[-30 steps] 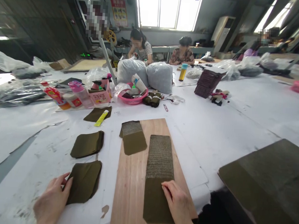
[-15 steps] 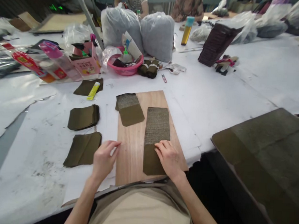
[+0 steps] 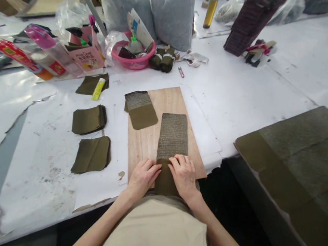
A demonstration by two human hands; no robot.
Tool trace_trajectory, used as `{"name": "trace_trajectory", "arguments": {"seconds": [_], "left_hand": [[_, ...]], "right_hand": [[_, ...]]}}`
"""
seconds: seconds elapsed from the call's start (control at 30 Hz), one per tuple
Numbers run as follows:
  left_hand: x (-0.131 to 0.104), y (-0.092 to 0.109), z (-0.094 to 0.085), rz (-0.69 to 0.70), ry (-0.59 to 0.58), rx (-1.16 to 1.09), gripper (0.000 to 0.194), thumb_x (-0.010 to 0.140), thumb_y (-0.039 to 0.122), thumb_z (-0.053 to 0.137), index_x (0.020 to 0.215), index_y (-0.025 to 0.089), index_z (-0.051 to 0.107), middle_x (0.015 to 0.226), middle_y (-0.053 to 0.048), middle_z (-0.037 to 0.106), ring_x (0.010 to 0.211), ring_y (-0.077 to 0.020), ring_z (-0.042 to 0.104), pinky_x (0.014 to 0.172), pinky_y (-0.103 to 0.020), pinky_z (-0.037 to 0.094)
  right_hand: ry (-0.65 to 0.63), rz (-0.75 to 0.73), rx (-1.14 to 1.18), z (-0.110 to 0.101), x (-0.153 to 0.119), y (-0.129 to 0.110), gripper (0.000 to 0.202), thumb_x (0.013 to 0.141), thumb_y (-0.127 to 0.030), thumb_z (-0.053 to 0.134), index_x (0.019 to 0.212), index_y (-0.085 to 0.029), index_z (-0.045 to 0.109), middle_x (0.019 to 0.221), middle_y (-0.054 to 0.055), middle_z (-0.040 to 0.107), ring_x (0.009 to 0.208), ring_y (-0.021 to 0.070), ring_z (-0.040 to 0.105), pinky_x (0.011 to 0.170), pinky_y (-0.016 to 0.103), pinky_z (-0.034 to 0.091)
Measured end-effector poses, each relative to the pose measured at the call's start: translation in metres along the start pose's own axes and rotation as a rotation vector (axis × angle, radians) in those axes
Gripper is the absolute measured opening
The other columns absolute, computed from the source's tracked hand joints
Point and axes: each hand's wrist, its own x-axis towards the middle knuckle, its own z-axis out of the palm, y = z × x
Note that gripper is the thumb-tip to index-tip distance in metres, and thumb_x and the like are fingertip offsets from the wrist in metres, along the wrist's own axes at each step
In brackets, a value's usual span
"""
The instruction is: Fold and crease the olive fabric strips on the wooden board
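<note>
Since the earlier head frames, the left hand (image 3: 143, 174) has left the near pile at the left, crossed the desk (image 3: 252, 99) and come to the left edge of the olive strip (image 3: 170, 146). Meanwhile the right hand (image 3: 183, 175) has stayed on that strip.

From the head view now, the strip lies lengthwise on the right part of a wooden board (image 3: 144, 146), its far section grey and ribbed, its near section plain, its near end reaching the person's beige shirt (image 3: 159, 227). Both hands sit just below the ribbed section, facing each other, fingers bent and thumbs close to the fingertips, touching the cloth; whether either pinches it I cannot tell.

A shorter olive piece (image 3: 142, 112) lies at the board's far left corner, slightly over its edge. Left of the board are 2 piles of olive pieces, the near pile (image 3: 91, 154) and the middle pile (image 3: 89, 119); beyond them a yellow tube (image 3: 98, 89) rests on more olive cloth (image 3: 85, 84). Further back stands a pink basin (image 3: 133, 64), with rolled olive bundles (image 3: 161, 60) just beside it.
</note>
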Motion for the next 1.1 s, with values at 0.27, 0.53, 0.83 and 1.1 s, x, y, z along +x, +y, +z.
{"name": "trace_trajectory", "arguments": {"seconds": [0.27, 0.53, 0.83, 1.1], "left_hand": [[0.0, 0.004, -0.002, 0.0, 0.003, -0.014, 0.017, 0.097, 0.024, 0.047, 0.098, 0.018, 0.064, 0.087, -0.005, 0.059, 0.082, -0.018, 0.052, 0.072, -0.031, 0.048], [0.003, 0.0, -0.004, -0.026, -0.027, -0.074, 0.014, 0.096, 0.026, 0.049, 0.094, 0.019, 0.062, 0.087, -0.004, 0.058, 0.083, -0.0177, 0.054, 0.073, -0.03, 0.047], [0.029, -0.001, -0.004, -0.027, 0.025, 0.033, 0.027, 0.092, 0.027, 0.057, 0.118, 0.024, 0.059, 0.106, -0.006, 0.053, 0.1, -0.0219, 0.052, 0.085, -0.036, 0.048], [0.039, -0.004, -0.008, 0.006, -0.079, 0.062, 0.021, 0.092, 0.024, 0.054, 0.111, 0.027, 0.062, 0.116, -0.007, 0.048, 0.108, -0.0229, 0.049, 0.089, -0.038, 0.048]], "right_hand": [[0.055, 0.026, 0.095, 0.0, 0.005, 0.001, 0.008, 0.087, -0.022, 0.067, 0.093, -0.021, 0.062, 0.093, 0.003, 0.061, 0.089, 0.0201, 0.052, 0.079, 0.034, 0.04], [0.023, -0.003, 0.084, 0.003, 0.01, 0.003, 0.007, 0.085, -0.026, 0.069, 0.088, -0.024, 0.064, 0.088, 0.002, 0.059, 0.086, 0.0197, 0.05, 0.075, 0.033, 0.036], [0.153, -0.059, 0.207, 0.009, 0.005, 0.009, 0.007, 0.089, -0.027, 0.063, 0.084, -0.023, 0.066, 0.094, 0.003, 0.06, 0.091, 0.0188, 0.051, 0.081, 0.033, 0.038], [0.132, -0.22, 0.327, 0.011, 0.002, 0.014, 0.01, 0.094, -0.016, 0.053, 0.09, -0.022, 0.06, 0.097, 0.0, 0.068, 0.111, 0.0189, 0.052, 0.098, 0.037, 0.036]]}}
